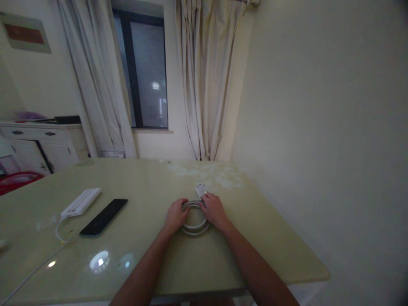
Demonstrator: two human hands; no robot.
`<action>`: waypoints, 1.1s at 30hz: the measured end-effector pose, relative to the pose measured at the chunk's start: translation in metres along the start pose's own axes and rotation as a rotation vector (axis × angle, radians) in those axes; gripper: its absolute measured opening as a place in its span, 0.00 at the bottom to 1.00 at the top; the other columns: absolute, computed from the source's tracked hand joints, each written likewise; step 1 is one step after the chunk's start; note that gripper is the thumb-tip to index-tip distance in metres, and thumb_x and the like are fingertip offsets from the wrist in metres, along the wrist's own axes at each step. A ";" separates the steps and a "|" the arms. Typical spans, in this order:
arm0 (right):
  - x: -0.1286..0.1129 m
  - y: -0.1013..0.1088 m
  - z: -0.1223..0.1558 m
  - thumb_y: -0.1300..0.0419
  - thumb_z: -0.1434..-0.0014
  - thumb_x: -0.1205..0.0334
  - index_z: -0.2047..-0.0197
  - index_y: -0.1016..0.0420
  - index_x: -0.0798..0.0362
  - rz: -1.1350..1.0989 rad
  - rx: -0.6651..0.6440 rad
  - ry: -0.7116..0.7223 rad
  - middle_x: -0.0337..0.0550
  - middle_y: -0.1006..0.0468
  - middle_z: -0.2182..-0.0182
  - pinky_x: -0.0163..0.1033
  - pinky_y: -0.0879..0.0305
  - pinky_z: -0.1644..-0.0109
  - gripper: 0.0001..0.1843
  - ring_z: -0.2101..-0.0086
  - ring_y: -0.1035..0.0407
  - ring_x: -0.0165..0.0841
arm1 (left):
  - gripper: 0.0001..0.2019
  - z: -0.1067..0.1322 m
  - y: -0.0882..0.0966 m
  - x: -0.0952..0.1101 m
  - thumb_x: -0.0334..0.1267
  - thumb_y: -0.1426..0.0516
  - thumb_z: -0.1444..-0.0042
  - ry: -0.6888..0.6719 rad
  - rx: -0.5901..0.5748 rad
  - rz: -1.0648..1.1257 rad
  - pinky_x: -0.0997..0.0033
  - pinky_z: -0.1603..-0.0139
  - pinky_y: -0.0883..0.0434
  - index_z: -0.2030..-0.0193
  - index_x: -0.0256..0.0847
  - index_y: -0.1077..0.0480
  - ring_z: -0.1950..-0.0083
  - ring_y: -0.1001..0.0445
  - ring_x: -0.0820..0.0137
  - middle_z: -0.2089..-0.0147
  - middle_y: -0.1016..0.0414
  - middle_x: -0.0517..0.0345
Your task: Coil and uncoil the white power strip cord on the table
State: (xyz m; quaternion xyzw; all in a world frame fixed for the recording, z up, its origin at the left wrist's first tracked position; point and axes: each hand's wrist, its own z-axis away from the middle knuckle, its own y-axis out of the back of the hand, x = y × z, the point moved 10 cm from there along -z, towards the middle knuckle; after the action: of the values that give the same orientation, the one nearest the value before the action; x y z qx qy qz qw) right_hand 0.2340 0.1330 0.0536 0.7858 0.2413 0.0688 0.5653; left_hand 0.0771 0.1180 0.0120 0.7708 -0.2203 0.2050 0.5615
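Note:
A light grey cable lies wound into a round coil on the table, toward its right side. My left hand is closed around the coil's left side, thumb on the inside. On the opposite side my right hand grips the coil near its top right. Just beyond the right fingers sits a white power strip, its near end partly hidden by that hand. The cable appears to run up to it, though the join is covered.
A black phone lies left of my hands. Beyond it is a white multi-socket block with a white cord trailing to the near left. The glossy table meets a wall on the right. A red chair stands at left.

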 end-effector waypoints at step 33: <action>0.025 -0.003 0.027 0.39 0.38 0.45 0.49 0.26 0.49 -0.072 -0.046 -0.299 0.47 0.19 0.55 0.39 0.37 0.57 0.20 0.56 0.24 0.41 | 0.06 0.001 0.007 0.001 0.37 0.45 0.38 -0.013 0.078 0.248 0.65 0.52 0.31 0.57 0.39 0.31 0.56 0.24 0.64 0.58 0.22 0.49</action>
State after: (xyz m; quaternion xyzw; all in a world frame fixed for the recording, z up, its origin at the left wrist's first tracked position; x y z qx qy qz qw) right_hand 0.2656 0.1222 0.0366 0.7650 0.1807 -0.0640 0.6148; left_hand 0.0743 0.1148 0.0173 0.7603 -0.3091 0.2763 0.5001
